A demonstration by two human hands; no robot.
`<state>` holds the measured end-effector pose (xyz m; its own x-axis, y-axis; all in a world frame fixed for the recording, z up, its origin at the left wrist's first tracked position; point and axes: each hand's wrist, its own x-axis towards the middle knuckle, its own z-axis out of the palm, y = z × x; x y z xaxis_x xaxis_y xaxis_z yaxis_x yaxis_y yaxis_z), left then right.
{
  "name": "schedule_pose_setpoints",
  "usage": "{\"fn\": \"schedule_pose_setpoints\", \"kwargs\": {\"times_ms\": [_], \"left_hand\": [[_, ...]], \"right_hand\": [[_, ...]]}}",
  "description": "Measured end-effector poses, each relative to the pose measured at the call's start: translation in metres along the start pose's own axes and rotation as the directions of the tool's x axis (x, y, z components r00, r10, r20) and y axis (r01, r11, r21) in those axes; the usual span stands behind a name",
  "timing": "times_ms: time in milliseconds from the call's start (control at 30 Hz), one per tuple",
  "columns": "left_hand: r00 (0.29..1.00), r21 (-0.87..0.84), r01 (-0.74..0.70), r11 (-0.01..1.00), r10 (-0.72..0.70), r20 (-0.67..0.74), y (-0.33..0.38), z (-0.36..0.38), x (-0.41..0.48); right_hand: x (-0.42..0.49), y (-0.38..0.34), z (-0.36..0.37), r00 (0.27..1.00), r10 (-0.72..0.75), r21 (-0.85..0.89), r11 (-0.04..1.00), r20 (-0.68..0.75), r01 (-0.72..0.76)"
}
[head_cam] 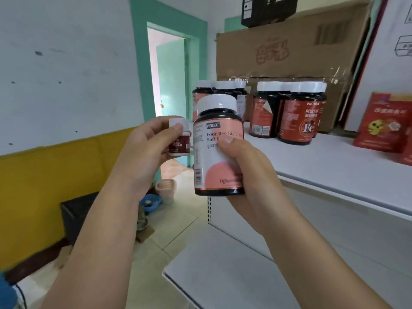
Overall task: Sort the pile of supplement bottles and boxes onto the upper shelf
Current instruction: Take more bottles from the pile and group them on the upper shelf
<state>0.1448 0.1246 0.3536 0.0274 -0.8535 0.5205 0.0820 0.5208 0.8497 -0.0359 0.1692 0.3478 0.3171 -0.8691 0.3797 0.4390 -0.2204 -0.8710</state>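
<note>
- Just off the left end of the white upper shelf, both hands are raised with a bottle each; neither bottle is on the shelf yet.
- Right hand grips the large dark bottle with a pink-and-white label and white cap, thumb across the label.
- Left hand pinches the small white bottle with a dark-red label near its cap.
- Matching pink-labelled bottles stand at the shelf's left rear, with red-labelled dark bottles beside them.
- Best, I judge, to set the large bottle upright next to its pink-labelled fellows, label forward, base flat, nudging none over.
</note>
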Motion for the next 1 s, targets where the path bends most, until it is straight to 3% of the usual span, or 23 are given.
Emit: {"fn": "schedule_pose_setpoints", "kwargs": {"times_ms": [133,267,467,567,733,1000], "left_hand": [[0.992,-0.009,-0.045,0.999,0.045,0.12,-0.004,-0.019,0.054],[0.978,0.042,-0.04,0.998,0.031,0.208,-0.013,-0.041,0.105],[0.932,0.134,-0.046,0.99,-0.006,0.362,-0.031,-0.051,0.158],[0.909,0.131,-0.022,0.991,-0.035,0.416,-0.041,-0.051,0.172],[0.886,0.071,0.102,0.992,-0.123,0.446,-0.053,-0.048,0.183],[0.858,0.077,0.073,0.994,-0.102,0.503,-0.072,-0.055,0.192]], "right_hand": [[0.036,-0.005,0.016,0.993,-0.067,-0.011,0.998,-0.099,0.066],[0.077,-0.01,0.028,0.95,-0.081,-0.049,0.996,-0.303,0.069],[0.133,-0.014,0.032,0.866,-0.099,-0.303,0.951,-0.489,-0.063],[0.146,-0.014,0.027,0.836,-0.107,-0.381,0.916,-0.538,-0.127],[0.158,-0.018,0.016,0.788,-0.107,-0.57,0.75,-0.606,-0.336],[0.157,-0.012,0.008,0.781,-0.131,-0.643,0.658,-0.61,-0.392]]}}
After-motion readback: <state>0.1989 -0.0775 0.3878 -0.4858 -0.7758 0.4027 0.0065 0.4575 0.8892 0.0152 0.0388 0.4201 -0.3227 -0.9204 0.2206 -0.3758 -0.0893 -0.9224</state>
